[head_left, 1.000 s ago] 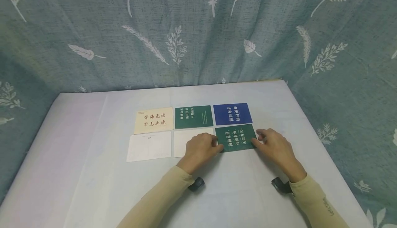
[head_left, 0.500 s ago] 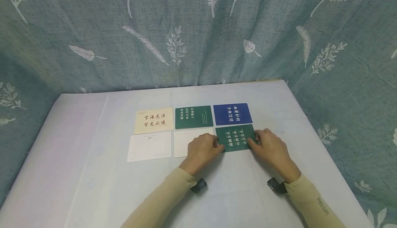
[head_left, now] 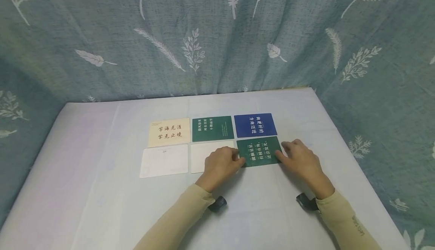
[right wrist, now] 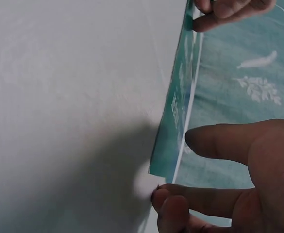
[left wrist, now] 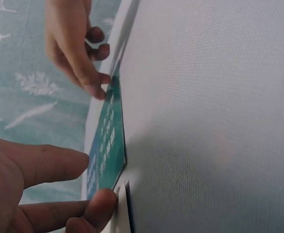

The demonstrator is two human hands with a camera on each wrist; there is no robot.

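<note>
Green card (head_left: 259, 152) lies flat on the white tabletop (head_left: 258, 212), just nearer us than the blue card (head_left: 255, 125). Our left hand (head_left: 221, 164) and right hand (head_left: 303, 164) flank its short edges, fingers loosely parted, pinching nothing. We judge it light, bendable; lift by opposite edges.

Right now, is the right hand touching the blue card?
Apart: the head view shows a bit of white table between the right hand and the blue card.
</note>
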